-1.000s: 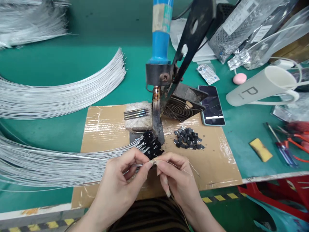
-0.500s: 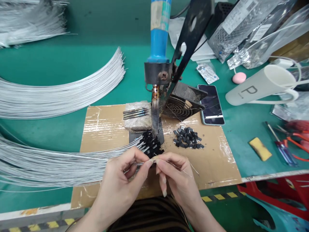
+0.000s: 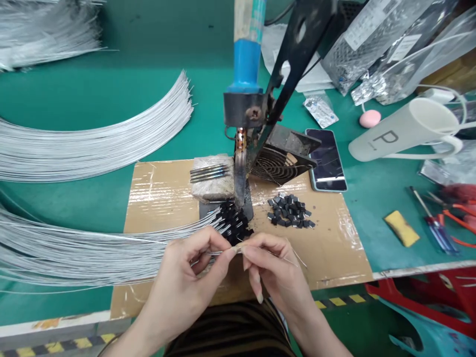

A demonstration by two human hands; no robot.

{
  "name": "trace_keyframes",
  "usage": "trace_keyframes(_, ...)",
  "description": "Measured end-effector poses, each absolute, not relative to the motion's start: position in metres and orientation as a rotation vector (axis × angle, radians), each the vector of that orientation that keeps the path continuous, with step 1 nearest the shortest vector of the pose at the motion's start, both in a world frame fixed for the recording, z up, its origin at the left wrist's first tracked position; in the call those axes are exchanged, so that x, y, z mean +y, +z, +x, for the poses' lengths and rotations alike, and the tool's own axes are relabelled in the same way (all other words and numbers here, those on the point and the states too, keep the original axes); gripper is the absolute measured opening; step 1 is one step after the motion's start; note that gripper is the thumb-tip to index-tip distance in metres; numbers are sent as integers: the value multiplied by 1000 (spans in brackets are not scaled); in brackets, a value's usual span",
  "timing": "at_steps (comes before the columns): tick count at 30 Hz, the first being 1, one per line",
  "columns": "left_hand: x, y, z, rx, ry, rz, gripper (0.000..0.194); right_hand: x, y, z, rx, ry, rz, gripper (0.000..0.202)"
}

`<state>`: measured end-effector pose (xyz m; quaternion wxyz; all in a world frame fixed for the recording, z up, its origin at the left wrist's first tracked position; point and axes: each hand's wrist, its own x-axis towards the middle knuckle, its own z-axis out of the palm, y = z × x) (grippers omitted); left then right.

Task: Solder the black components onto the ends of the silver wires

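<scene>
Thumb and forefinger of my left hand [image 3: 199, 270] pinch a thin grey wire, and its fingertips meet those of my right hand [image 3: 273, 265]. My right hand is closed in a pinch too, with thin wire ends [image 3: 300, 259] sticking out past its fingers. What lies right between the fingertips is hidden. Just beyond my hands is a bundle of grey wires [image 3: 145, 250] with black connectors [image 3: 233, 223] at its end. Above them stands a blue-handled soldering iron [image 3: 247, 64], fixed tip-down in a black bracket [image 3: 293, 64].
Loose black connectors [image 3: 290, 210] lie on the cardboard [image 3: 334, 248]. Behind are a wrapped block [image 3: 213, 188] with metal rods and a small fan [image 3: 280, 161]. A phone [image 3: 327, 163], a mug [image 3: 401, 134], a yellow sponge [image 3: 401, 228] and a screwdriver [image 3: 433, 228] lie right; another wire bundle [image 3: 111, 144] lies left.
My hands stay pinched together at nearly the same spot. The fingers of my right hand have shifted slightly, and the view has moved a little.
</scene>
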<state>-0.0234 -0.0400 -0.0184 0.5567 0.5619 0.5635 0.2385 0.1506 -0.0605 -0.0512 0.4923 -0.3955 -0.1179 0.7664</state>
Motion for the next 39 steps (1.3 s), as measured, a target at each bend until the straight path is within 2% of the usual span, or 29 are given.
trace_keyframes(39,-51,-35,-16,1460,815,1419,15,-64,-53,133,-223,1738,-958,19)
